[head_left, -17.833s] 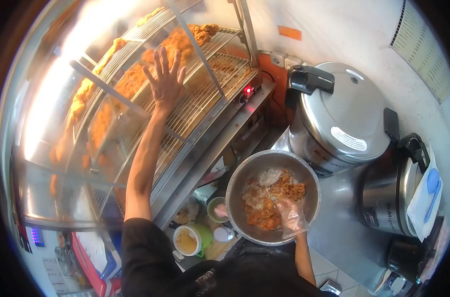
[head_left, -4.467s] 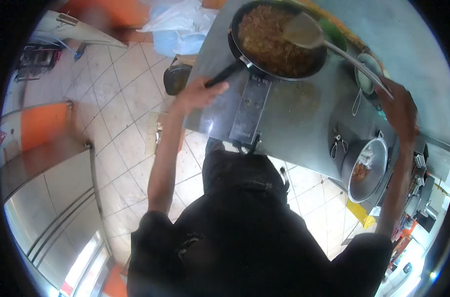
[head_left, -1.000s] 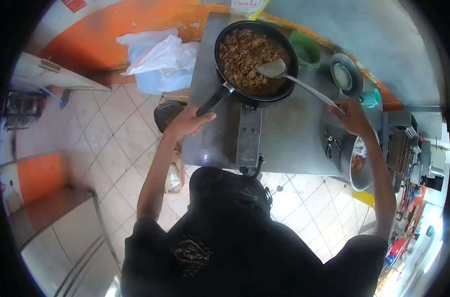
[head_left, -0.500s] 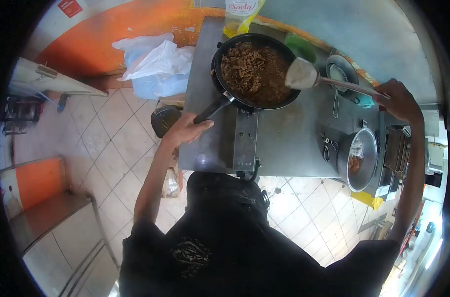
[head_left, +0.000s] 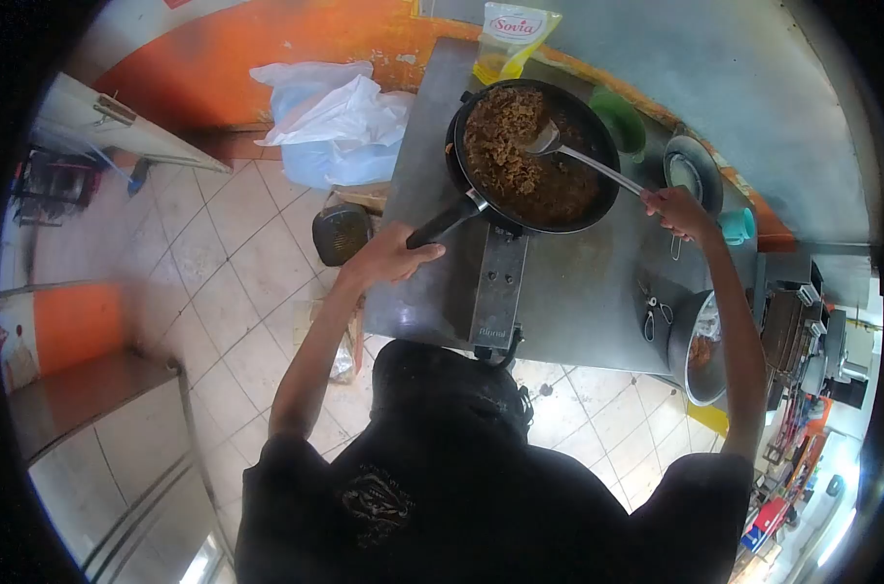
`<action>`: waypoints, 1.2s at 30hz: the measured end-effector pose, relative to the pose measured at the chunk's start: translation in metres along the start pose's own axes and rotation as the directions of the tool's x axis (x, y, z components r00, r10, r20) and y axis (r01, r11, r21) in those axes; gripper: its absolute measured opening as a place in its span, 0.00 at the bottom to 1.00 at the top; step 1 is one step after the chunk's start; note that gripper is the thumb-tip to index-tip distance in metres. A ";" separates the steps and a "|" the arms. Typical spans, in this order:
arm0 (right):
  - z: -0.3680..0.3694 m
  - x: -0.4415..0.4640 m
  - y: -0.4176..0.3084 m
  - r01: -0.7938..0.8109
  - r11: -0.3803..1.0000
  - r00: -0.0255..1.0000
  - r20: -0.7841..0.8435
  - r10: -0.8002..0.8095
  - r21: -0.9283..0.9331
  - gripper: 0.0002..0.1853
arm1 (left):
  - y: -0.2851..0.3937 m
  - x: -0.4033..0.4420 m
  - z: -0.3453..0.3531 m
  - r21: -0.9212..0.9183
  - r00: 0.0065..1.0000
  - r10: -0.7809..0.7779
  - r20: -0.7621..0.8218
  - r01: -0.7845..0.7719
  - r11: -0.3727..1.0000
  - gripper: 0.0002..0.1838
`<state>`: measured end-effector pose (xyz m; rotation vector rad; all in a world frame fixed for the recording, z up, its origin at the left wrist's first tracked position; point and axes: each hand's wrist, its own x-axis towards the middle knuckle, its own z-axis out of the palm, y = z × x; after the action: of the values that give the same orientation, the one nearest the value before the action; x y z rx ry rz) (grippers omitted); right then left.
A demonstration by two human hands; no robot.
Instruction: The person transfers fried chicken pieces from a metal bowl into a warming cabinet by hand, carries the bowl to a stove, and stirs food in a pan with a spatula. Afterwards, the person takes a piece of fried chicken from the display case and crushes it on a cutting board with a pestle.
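Observation:
A black frying pan [head_left: 597, 200] holds brown, shredded or minced food [head_left: 505, 146] in dark sauce. It sits on a Rinnai gas stove [head_left: 498, 292]. My left hand [head_left: 388, 255] is closed around the pan's handle [head_left: 442, 222]. The long metal handle of a spatula [head_left: 602, 167] is gripped in my right hand [head_left: 680, 212], to the right of the pan. The spatula's blade [head_left: 546, 139] is down in the food near the pan's middle, partly covered by it.
Behind the pan stands a yellow Sovia pouch [head_left: 515, 39]. A green bowl [head_left: 619, 125], a strainer [head_left: 693, 173], a turquoise cup [head_left: 738, 226], scissors [head_left: 658, 317] and a metal bowl [head_left: 680, 346] are on the right of the metal table [head_left: 578, 292]. White plastic bags [head_left: 340, 122] lie left.
My right hand has moved left, bringing the spatula from above the pan's right rim down into the food. My left hand still holds the pan handle. The whole view has shifted slightly.

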<state>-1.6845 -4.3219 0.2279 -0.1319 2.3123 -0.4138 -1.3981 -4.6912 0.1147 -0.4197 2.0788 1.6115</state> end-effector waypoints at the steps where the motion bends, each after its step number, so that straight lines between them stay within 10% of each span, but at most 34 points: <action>1: 0.005 0.004 0.002 0.022 0.993 0.995 -0.099 -0.033 -0.113 0.21 | -0.001 0.000 0.000 0.001 1.000 -0.004 -0.001 0.004 1.000 0.20; 4: 0.010 0.036 0.051 0.390 0.837 0.845 -0.212 -0.491 -0.383 0.22 | -0.002 0.000 0.002 -0.030 1.000 0.029 -0.008 -0.029 0.999 0.20; 8: 0.017 -0.030 0.025 0.193 0.876 0.834 -0.396 -0.384 -0.443 0.25 | -0.001 -0.001 0.000 -0.012 0.999 0.008 -0.036 -0.009 1.000 0.20; 10: 0.014 -0.043 0.039 0.183 0.768 0.623 -0.532 -0.574 -0.613 0.21 | 0.000 -0.001 0.000 -0.005 0.999 -0.001 -0.049 0.001 1.000 0.20; 16: -0.023 -0.104 0.027 0.148 0.639 0.470 -0.515 -0.717 -0.754 0.18 | 0.006 -0.004 -0.001 0.041 0.997 0.004 -0.081 -0.001 0.999 0.19; 21: -0.028 -0.117 -0.013 0.185 0.684 0.662 -0.425 -0.617 -0.706 0.19 | 0.007 -0.007 0.007 -0.013 0.995 0.016 -0.099 -0.017 1.000 0.17; 23: -0.020 -0.083 -0.005 0.526 0.713 0.686 -0.265 -0.678 -0.463 0.19 | 0.009 -0.008 0.010 0.012 0.995 0.013 -0.098 -0.012 1.000 0.17; 29: 0.036 -0.084 -0.035 0.403 0.843 0.876 -0.118 -0.468 -0.356 0.20 | -0.001 -0.001 0.010 0.003 0.989 0.038 -0.146 -0.038 0.999 0.16; 36: 0.067 -0.075 -0.018 0.397 0.849 0.831 -0.255 -0.494 -0.348 0.20 | 0.000 -0.002 0.007 0.025 0.998 -0.011 -0.065 0.013 1.000 0.20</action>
<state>-1.5853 -4.3401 0.2413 -0.8250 2.6652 -0.3541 -1.3951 -4.6847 0.1150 -0.4809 2.1374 1.5828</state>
